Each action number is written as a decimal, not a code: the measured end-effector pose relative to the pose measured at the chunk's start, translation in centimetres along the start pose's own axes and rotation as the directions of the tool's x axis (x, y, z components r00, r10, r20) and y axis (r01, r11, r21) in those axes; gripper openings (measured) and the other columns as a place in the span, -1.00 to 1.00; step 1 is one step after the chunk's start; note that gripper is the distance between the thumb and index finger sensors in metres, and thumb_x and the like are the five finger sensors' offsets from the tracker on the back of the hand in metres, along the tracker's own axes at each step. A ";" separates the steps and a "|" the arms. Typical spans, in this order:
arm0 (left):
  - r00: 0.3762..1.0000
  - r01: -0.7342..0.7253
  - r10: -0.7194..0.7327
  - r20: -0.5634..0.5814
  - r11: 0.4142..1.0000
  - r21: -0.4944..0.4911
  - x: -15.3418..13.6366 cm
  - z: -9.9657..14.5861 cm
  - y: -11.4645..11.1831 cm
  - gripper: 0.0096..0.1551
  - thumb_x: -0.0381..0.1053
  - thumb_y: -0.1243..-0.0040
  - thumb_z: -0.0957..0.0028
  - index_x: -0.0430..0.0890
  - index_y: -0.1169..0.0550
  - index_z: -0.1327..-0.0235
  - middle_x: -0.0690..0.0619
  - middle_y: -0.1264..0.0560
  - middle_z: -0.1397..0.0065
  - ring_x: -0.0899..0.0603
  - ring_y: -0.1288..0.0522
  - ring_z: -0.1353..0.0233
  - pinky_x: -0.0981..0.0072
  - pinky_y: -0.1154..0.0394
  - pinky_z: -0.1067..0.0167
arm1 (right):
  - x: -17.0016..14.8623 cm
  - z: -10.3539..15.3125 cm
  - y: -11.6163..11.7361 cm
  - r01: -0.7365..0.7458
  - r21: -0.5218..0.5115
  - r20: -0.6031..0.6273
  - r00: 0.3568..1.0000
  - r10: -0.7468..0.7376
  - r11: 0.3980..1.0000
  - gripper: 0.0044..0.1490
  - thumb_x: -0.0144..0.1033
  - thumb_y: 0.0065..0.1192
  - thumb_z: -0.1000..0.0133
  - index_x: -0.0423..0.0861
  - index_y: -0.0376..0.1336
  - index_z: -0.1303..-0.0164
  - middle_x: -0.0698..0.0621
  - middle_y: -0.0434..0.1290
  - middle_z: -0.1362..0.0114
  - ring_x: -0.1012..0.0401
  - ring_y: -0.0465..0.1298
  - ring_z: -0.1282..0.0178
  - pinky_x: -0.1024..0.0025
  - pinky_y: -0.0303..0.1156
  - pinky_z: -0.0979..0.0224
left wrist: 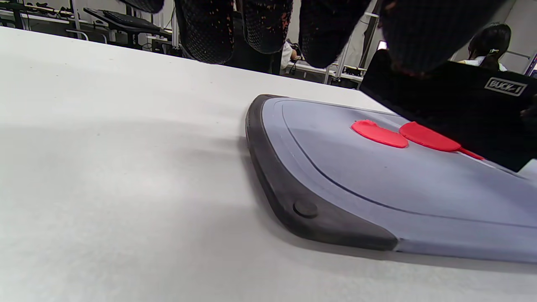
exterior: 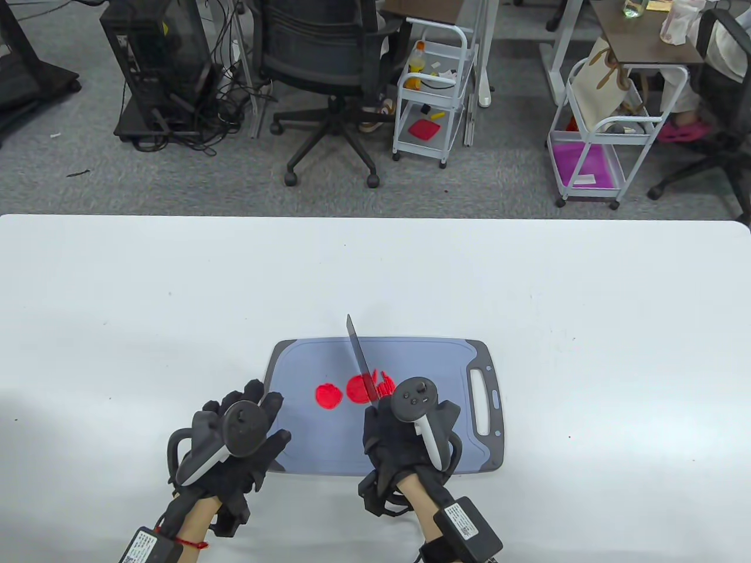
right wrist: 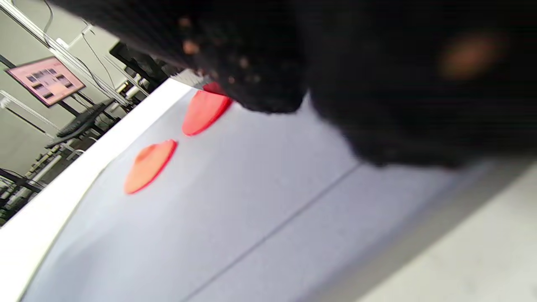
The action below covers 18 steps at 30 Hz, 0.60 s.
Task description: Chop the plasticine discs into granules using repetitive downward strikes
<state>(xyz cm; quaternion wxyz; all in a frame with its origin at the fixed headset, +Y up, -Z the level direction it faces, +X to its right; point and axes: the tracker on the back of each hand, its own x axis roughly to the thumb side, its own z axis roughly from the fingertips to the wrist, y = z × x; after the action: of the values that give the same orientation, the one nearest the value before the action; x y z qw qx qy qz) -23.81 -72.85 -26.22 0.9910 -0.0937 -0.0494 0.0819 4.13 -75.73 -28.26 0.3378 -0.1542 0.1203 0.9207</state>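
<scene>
Table view: right hand (exterior: 405,434) grips the knife (exterior: 359,358) — right-most plasticine disc (exterior: 385,384) partly chopped, two discs (exterior: 328,396) whole; left hand (exterior: 234,446) spread, holding nothing.

White table (exterior: 176,281), matte top. Grey cutting board (exterior: 434,434) w/ dark end trims lies flat on it, near front edge, handle slot to right.

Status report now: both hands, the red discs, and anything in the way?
Right hand grips knife, blade over middle disc. Left hand open at cutting board edge. Left disc whole, right one partly chopped. Nothing in the way.
</scene>
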 end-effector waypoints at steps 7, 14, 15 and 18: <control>1.000 0.008 -0.008 -0.001 1.000 -0.009 0.0 0.0 -0.1 -0.16 0.42 -0.03 0.03 0.21 -0.37 -0.59 -0.01 -0.17 -0.84 -0.37 -0.29 -0.69 -0.42 -0.08 -0.50 | 1.0 1.6 -0.2 -0.107 0.014 0.010 0.994 0.107 0.994 -0.42 -0.01 0.28 -0.12 -0.14 0.40 -0.18 0.07 0.67 0.28 0.13 0.76 0.80 0.03 0.71 0.64; 1.000 0.000 0.000 -0.004 1.000 -0.004 -0.2 0.0 0.0 -0.16 0.42 -0.04 0.03 0.21 -0.37 -0.60 -0.03 -0.17 -0.84 -0.38 -0.29 -0.69 -0.42 -0.08 -0.50 | 1.9 2.2 0.2 -0.091 -0.006 0.018 0.996 0.091 0.996 -0.41 -0.01 0.24 -0.12 -0.15 0.38 -0.20 0.06 0.66 0.25 0.14 0.77 0.78 0.05 0.72 0.64; 1.000 0.001 -0.001 -0.004 1.000 -0.004 -0.2 0.0 0.0 -0.16 0.42 -0.04 0.03 0.21 -0.37 -0.60 -0.01 -0.17 -0.84 -0.37 -0.29 -0.70 -0.42 -0.08 -0.50 | 2.0 2.3 0.0 -0.068 -0.015 0.021 0.997 0.068 0.998 -0.41 -0.01 0.24 -0.12 -0.15 0.38 -0.20 0.05 0.66 0.25 0.14 0.76 0.78 0.04 0.71 0.64; 1.000 0.004 -0.004 -0.003 1.000 -0.009 -0.2 0.0 0.0 -0.15 0.42 -0.04 0.03 0.21 -0.37 -0.60 -0.01 -0.17 -0.84 -0.38 -0.29 -0.69 -0.42 -0.07 -0.50 | 2.0 2.4 -0.4 -0.067 -0.023 0.017 0.998 0.067 0.998 -0.41 -0.01 0.25 -0.12 -0.15 0.38 -0.20 0.05 0.66 0.25 0.14 0.77 0.78 0.04 0.71 0.64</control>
<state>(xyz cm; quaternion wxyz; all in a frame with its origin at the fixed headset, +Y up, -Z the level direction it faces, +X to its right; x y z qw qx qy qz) -23.98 -72.90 -26.27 0.9908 -0.0981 -0.0486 0.0796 2.47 -73.44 -26.87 0.3061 -0.1458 0.1123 0.9340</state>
